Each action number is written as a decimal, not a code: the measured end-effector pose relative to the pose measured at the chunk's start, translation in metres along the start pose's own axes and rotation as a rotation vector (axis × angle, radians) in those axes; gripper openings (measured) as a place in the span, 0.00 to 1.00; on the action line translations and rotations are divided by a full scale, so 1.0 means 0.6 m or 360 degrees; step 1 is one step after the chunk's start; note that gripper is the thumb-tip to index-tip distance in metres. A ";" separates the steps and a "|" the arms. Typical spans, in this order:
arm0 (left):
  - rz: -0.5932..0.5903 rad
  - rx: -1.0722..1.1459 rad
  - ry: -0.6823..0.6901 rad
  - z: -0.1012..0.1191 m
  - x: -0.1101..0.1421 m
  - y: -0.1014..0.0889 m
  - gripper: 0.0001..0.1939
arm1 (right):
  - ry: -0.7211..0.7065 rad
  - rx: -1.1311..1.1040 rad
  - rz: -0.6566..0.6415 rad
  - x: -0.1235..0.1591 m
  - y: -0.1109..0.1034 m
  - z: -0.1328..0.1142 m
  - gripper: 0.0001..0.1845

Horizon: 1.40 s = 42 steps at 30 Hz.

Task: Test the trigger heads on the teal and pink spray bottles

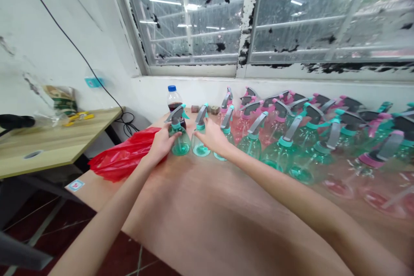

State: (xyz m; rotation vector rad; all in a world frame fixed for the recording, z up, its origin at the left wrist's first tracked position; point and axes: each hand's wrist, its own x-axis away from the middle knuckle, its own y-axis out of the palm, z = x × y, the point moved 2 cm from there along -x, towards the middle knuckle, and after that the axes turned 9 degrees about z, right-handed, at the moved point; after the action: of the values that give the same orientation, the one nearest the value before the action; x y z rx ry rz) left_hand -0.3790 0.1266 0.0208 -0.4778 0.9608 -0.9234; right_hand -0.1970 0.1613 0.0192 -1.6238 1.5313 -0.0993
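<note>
My left hand [163,141] is closed around the near left side of a green spray bottle [181,148], which stands upright at the left end of the group. Just right of it is a second green spray bottle [201,148] with a grey and turquoise trigger head. My right hand [211,133] grips this one near its neck, the thumb in front. A third green spray bottle [228,136] stands partly behind my right hand and wrist. The far fingers of both hands are hidden.
More green spray bottles [280,155] and pink spray bottles [371,177] crowd the table's right side. A red plastic bag [126,155] lies at the left edge. Behind stand a blue-capped bottle of dark liquid [173,97] and small blocks [214,110]. A wooden desk [58,146] is farther left.
</note>
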 end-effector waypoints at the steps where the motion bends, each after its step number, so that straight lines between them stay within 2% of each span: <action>1: -0.0001 0.0007 0.0009 0.000 -0.004 0.003 0.23 | 0.0007 0.0007 -0.0003 0.000 0.002 0.000 0.25; 10: 0.0010 0.0007 0.0030 -0.007 -0.024 0.018 0.27 | -0.0014 0.0070 -0.0053 0.009 0.008 0.003 0.20; 14: 0.0026 0.0016 0.0014 -0.004 -0.018 0.006 0.28 | -0.0044 0.0096 -0.0086 0.020 0.000 -0.006 0.21; 19: 0.0101 0.0025 -0.0083 -0.015 0.019 -0.036 0.33 | -0.0141 0.0147 -0.0164 0.055 -0.025 -0.023 0.21; 24: 0.0000 0.0038 -0.0144 -0.013 0.079 -0.065 0.32 | -0.0165 0.0261 -0.0244 0.115 -0.066 -0.032 0.19; 26: -0.0041 0.0050 -0.0137 0.009 0.105 -0.072 0.32 | -0.0173 0.0313 -0.0261 0.143 -0.087 -0.033 0.19; 29: -0.0159 0.0135 -0.0081 0.062 0.147 -0.077 0.29 | -0.0230 0.0429 -0.0277 0.186 -0.123 -0.028 0.19; 31: -0.0369 0.0297 -0.0039 0.105 0.176 -0.070 0.33 | -0.0261 0.0498 -0.0280 0.214 -0.148 -0.020 0.18; 34: -0.0722 0.0511 0.0098 0.173 0.218 -0.044 0.45 | -0.0252 0.0543 -0.0268 0.253 -0.188 -0.001 0.17; 36: -0.0857 0.0666 0.0187 0.218 0.239 -0.021 0.46 | -0.0247 0.0534 -0.0268 0.277 -0.216 0.013 0.17; 38: -0.0911 0.0807 0.0257 0.264 0.255 0.001 0.45 | -0.0251 0.0505 -0.0272 0.301 -0.245 0.025 0.16; 42: -0.0841 0.0946 0.0382 0.350 0.280 0.032 0.39 | -0.0210 0.0465 -0.0281 0.346 -0.301 0.045 0.12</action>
State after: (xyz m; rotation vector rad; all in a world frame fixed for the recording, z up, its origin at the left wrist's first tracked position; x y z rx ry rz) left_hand -0.1485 -0.0125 0.0337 -0.1050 0.7275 -1.7077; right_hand 0.0075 -0.0248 0.0137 -1.4964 1.2098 -0.2930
